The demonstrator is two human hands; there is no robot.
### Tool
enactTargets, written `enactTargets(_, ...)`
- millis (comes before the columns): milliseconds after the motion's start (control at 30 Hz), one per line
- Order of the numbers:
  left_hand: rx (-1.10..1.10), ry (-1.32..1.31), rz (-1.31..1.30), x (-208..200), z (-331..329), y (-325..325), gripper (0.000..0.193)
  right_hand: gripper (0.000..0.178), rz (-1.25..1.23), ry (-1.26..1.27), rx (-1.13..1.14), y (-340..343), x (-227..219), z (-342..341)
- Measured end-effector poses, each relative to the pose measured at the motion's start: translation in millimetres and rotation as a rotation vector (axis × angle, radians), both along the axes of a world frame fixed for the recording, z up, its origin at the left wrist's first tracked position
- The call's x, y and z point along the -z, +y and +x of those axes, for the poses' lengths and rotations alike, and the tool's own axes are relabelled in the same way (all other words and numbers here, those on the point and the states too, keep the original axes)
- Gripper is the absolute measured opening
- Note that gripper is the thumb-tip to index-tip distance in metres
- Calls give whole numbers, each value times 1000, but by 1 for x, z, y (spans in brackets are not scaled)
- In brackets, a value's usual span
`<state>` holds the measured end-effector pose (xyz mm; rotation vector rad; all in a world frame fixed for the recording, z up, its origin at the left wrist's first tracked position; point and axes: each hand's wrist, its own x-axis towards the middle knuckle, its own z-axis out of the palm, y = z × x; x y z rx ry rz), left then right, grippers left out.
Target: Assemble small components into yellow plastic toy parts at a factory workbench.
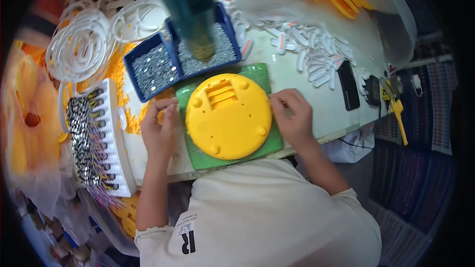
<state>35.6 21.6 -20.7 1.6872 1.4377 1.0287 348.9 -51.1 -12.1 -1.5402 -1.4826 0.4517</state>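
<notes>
A round yellow plastic housing (228,116) lay on a green mat (257,76) at the table's centre. The right hand (293,116) pinched its three-o'clock rim; the left hand (159,126), fingers curled, hovered at nine o'clock, its grip unclear, below blue screw trays (154,69).

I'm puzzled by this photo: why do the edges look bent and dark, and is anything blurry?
Head view: a fisheye lens bows the table edge and blackens the corners; the yellow round casing between both hands is sharp and evenly lit; the teal tool overhead and the left margin are smeared.
</notes>
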Motion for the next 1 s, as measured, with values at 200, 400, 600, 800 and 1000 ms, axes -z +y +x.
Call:
enactTargets(200,-46,-291,-69,22,17,-35,6,10,20,-59,-100,63,-23,4)
enactTargets(400,-94,-281,-6,27,17,-48,7,17,80,-444,-197,148,-14,-30)
enactTargets(600,-90,-28,189,19,25,-55,11,15,238,-709,-378,186,8,-46)
enactTargets(800,42,184,348,0,12,-60,31,12,328,-510,-454,183,4,-35)
enactTargets(1000,177,304,583,-33,32,40,26,12,123,-350,-278,164,1,-19)
